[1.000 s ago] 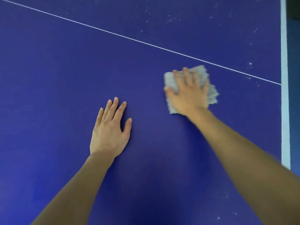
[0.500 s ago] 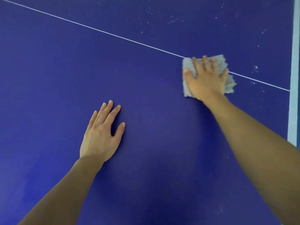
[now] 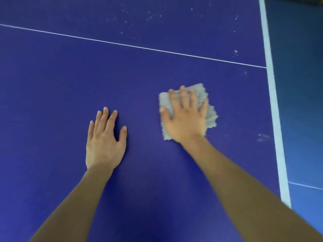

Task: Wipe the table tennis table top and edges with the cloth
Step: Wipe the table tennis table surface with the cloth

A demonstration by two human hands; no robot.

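A folded grey cloth point(image 3: 210, 113) lies flat on the dark blue table tennis table top point(image 3: 52, 84). My right hand point(image 3: 185, 119) presses down on the cloth with straight, spread fingers and covers most of it. To its left, my left hand point(image 3: 104, 140) rests palm down on the bare table top, fingers straight. A thin white centre line point(image 3: 122, 44) runs across the table beyond both hands. The table's white edge stripe point(image 3: 274, 102) runs down the right side.
White dust specks point(image 3: 236, 51) dot the surface beyond the centre line and another smudge point(image 3: 263, 137) lies near the right edge stripe. Past the right edge lies blue floor point(image 3: 300, 84) with a thin white line.
My right hand has slid the cloth back toward me, from on the centre line to well short of it. My left hand stays planted on the table.
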